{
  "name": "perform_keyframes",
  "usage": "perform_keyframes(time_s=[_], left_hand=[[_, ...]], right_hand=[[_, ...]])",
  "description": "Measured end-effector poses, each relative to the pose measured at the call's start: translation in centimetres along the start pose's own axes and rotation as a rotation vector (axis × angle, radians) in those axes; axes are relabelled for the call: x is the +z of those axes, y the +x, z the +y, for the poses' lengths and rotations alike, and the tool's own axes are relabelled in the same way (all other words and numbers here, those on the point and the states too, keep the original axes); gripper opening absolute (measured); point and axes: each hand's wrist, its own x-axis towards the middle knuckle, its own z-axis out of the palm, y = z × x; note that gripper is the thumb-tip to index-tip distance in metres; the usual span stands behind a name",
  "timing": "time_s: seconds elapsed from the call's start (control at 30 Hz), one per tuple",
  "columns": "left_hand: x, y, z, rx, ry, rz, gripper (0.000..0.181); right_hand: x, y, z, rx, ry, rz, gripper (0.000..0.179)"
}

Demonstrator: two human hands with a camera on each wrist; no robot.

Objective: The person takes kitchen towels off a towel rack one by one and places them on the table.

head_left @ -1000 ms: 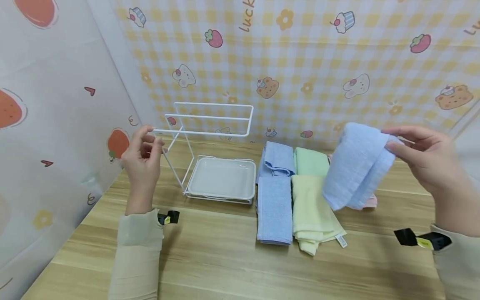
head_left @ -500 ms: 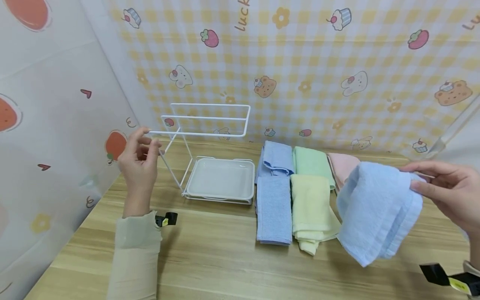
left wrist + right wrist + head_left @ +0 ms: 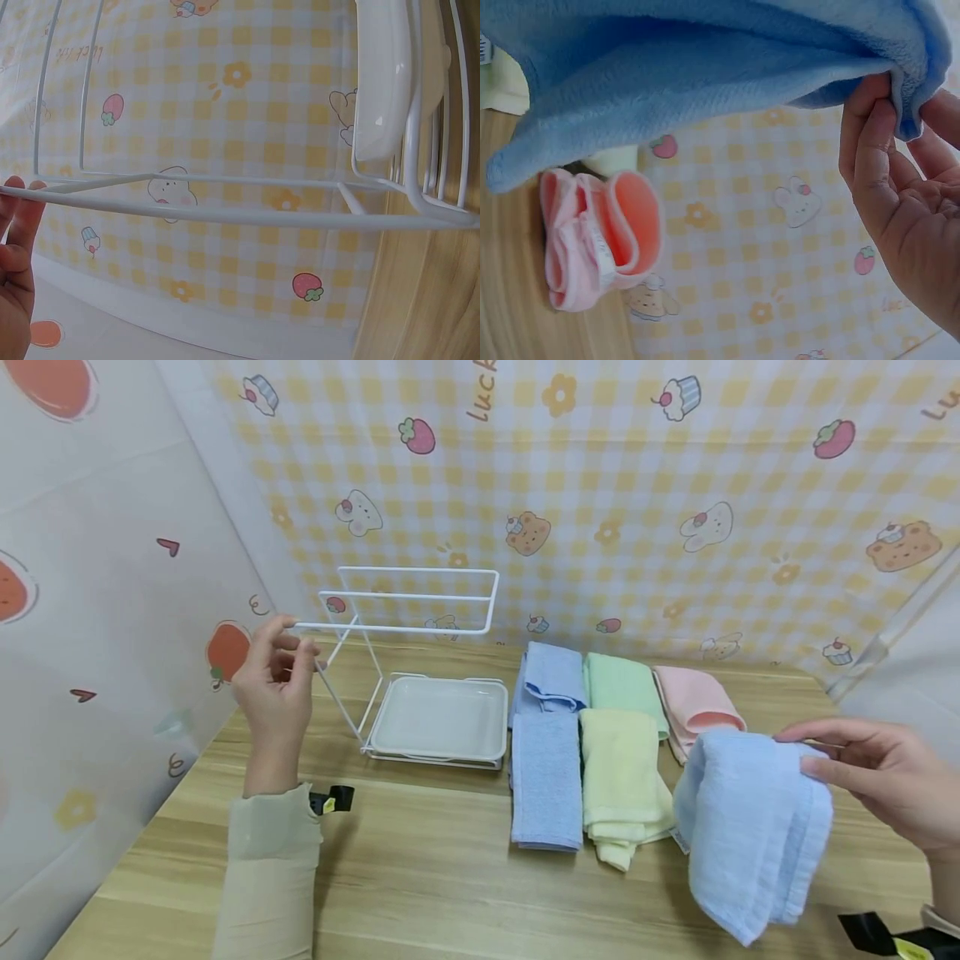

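My left hand point(image 3: 276, 693) pinches the upper left corner of a white wire rack point(image 3: 397, 629). In the left wrist view, fingertips point(image 3: 15, 184) lie against the rack's wire. A white tray point(image 3: 441, 717) sits in the rack's base. On the right, my right hand point(image 3: 888, 781) pinches a folded light blue towel point(image 3: 753, 831) between thumb and fingers by its upper edge. The towel hangs down above the table, its fold drooping. Seen from the right wrist, the blue cloth point(image 3: 667, 82) stretches across the top, above a folded pink towel point(image 3: 592, 240).
Folded towels lie in rows right of the rack: two blue, one at the back point(image 3: 555, 675) and one in front point(image 3: 547, 781), a green one point(image 3: 624, 689) and a yellow one point(image 3: 621, 764). A patterned cloth backdrop point(image 3: 615, 485) rises behind the wooden table point(image 3: 420, 877).
My right hand has carried the blue towel rightward and down toward the table's front, uncovering the pink towel. My left hand stays at the rack's corner.
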Motion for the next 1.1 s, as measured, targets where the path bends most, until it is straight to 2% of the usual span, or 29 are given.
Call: perform_keyframes(time_s=[0.2, 0.3, 0.37, 0.47, 0.7, 0.83, 1.1], left_hand=[[0.2, 0.0, 0.1, 0.011, 0.004, -0.011, 0.022], [0.2, 0.0, 0.0, 0.019, 0.001, -0.010, 0.022], [0.2, 0.0, 0.0, 0.018, 0.000, -0.007, 0.022], [0.1, 0.0, 0.0, 0.017, 0.002, 0.000, 0.022], [0.1, 0.0, 0.0, 0.026, 0.005, 0.003, 0.022], [0.1, 0.0, -0.1, 0.033, 0.003, 0.005, 0.022], [0.0, -0.1, 0.0, 0.022, 0.008, 0.007, 0.022]], right_hand=[[0.1, 0.7, 1.4, 0.149, -0.173, 0.028, 0.039], [-0.2, 1.3, 2.1, 0.197, -0.214, 0.024, 0.036], [-0.5, 1.7, 2.6, 0.223, -0.200, 0.016, 0.035], [-0.7, 2.2, 3.4, 0.232, -0.168, 0.027, 0.034], [-0.4, 3.2, 4.6, 0.255, -0.411, 0.110, 0.029], [-0.3, 3.7, 5.1, 0.279, -0.431, 0.127, 0.028], [0.0, 4.2, 6.2, 0.256, -0.609, 0.167, 0.024]])
